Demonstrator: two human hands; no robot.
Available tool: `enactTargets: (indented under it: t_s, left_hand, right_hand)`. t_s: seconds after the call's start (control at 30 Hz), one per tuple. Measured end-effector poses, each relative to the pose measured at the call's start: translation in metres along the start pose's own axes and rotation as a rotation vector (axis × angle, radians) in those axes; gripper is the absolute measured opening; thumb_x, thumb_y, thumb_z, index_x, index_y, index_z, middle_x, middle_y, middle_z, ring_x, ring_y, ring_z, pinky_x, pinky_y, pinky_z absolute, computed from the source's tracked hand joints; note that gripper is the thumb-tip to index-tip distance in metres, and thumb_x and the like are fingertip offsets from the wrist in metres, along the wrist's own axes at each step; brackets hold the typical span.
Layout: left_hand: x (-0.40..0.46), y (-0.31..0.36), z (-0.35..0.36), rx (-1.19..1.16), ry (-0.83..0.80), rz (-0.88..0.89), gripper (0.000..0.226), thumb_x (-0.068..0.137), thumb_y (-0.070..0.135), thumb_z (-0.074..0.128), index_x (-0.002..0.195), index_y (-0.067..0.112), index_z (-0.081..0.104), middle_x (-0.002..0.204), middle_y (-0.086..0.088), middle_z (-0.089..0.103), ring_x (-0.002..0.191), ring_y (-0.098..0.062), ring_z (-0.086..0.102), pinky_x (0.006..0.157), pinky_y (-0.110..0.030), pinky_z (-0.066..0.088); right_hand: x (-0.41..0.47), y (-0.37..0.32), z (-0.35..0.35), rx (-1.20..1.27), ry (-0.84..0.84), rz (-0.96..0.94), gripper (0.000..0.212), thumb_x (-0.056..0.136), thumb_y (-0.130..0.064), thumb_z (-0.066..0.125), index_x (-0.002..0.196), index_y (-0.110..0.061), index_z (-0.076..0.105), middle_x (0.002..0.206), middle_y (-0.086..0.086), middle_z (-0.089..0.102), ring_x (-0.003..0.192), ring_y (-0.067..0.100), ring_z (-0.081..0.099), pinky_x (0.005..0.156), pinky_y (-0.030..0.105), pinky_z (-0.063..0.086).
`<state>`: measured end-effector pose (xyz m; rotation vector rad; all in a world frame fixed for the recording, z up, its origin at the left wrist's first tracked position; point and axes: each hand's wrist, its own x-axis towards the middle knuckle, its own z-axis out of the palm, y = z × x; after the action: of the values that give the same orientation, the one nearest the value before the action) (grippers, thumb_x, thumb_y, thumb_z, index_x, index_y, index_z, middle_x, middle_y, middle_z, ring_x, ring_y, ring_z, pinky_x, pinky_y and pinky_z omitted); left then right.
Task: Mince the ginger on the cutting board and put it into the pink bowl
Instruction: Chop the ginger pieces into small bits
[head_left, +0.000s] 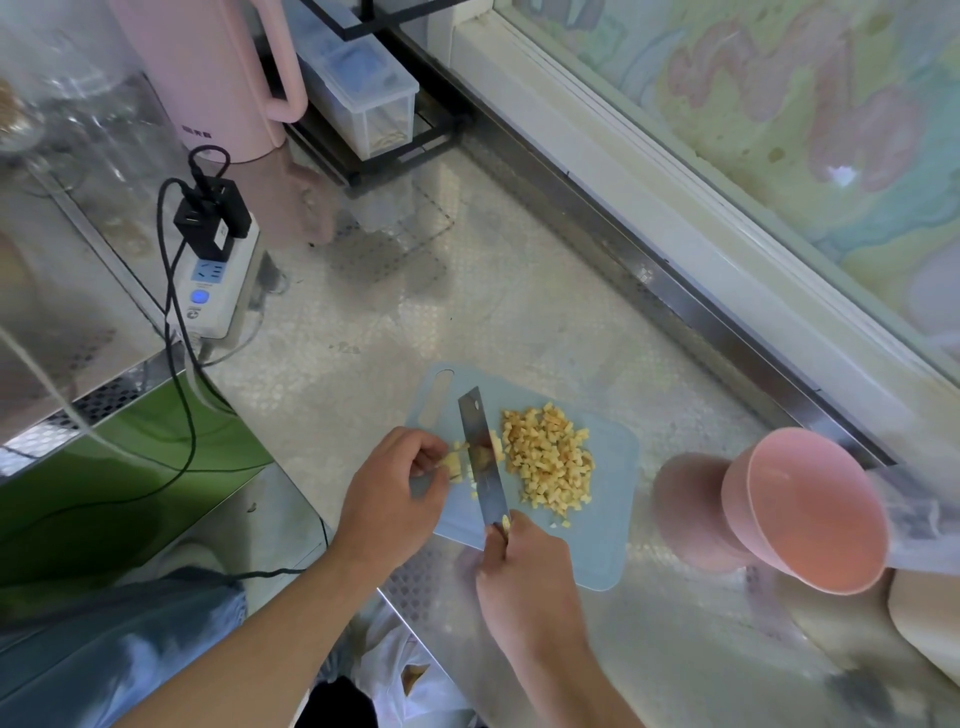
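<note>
A pale blue cutting board (608, 545) lies on the steel counter. A heap of diced ginger (550, 454) covers its middle and right part. My left hand (395, 488) pinches a small uncut ginger piece (457, 465) at the board's left edge. My right hand (524, 577) grips the handle of a knife (485, 462), whose blade stands on edge right beside the held piece, between it and the heap. The pink bowl (810, 512) stands to the right of the board, with nothing visible inside it.
A white power strip (213, 280) with black plugs and cables lies at the left. A pink kettle (208, 78) and a clear container (363, 98) on a black rack stand at the back. A window sill runs along the counter's right side.
</note>
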<state>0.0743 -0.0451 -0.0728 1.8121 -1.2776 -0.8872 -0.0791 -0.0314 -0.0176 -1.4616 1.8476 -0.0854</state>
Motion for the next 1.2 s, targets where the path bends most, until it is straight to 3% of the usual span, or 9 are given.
enactTargets:
  t_s: [0.17,0.43,0.6,0.8,1.2]
  left_hand:
    - [-0.001,-0.004,-0.001,0.021,-0.004,0.033,0.02,0.089,0.011,0.075,0.095,0.028,0.066,0.096,0.016,0.06,0.095,-0.013,0.061,0.08,-0.017,0.049]
    - [0.0,-0.004,-0.003,-0.019,-0.009,0.047,0.018,0.089,0.009,0.076,0.088,0.025,0.066,0.09,0.012,0.061,0.089,-0.017,0.061,0.075,-0.017,0.048]
    - [0.002,-0.005,-0.004,-0.017,-0.014,0.044,0.018,0.088,0.008,0.076,0.084,0.021,0.064,0.085,0.01,0.06,0.083,-0.019,0.059,0.071,-0.025,0.049]
    - [0.001,-0.004,-0.003,-0.011,-0.014,0.036,0.018,0.09,0.009,0.074,0.083,0.022,0.064,0.084,0.011,0.059,0.083,-0.017,0.058,0.07,-0.019,0.046]
    - [0.001,-0.004,-0.001,0.018,-0.007,0.042,0.017,0.09,0.012,0.074,0.084,0.023,0.062,0.084,0.011,0.058,0.083,-0.017,0.057,0.07,-0.021,0.046]
  right_hand:
    - [-0.002,-0.001,-0.003,0.003,0.008,-0.026,0.033,0.1,-0.03,0.044,0.07,-0.019,0.044,0.066,0.003,0.058,0.057,0.022,0.052,0.054,0.038,0.039]
    - [-0.004,-0.008,-0.001,-0.075,0.001,-0.085,0.029,0.1,-0.031,0.042,0.075,-0.017,0.047,0.068,0.002,0.059,0.062,0.022,0.058,0.053,0.034,0.039]
    - [-0.003,-0.008,0.0,-0.13,-0.012,-0.092,0.029,0.101,-0.029,0.041,0.074,-0.018,0.045,0.069,0.001,0.057,0.063,0.019,0.055,0.047,0.027,0.03]
    - [-0.004,-0.011,0.003,-0.161,-0.038,-0.065,0.027,0.1,-0.029,0.04,0.075,-0.019,0.043,0.072,0.001,0.057,0.069,0.025,0.059,0.056,0.035,0.039]
    - [0.001,-0.022,0.003,-0.216,-0.116,0.026,0.009,0.092,-0.018,0.044,0.086,-0.019,0.05,0.078,-0.004,0.052,0.075,0.023,0.056,0.054,0.03,0.037]
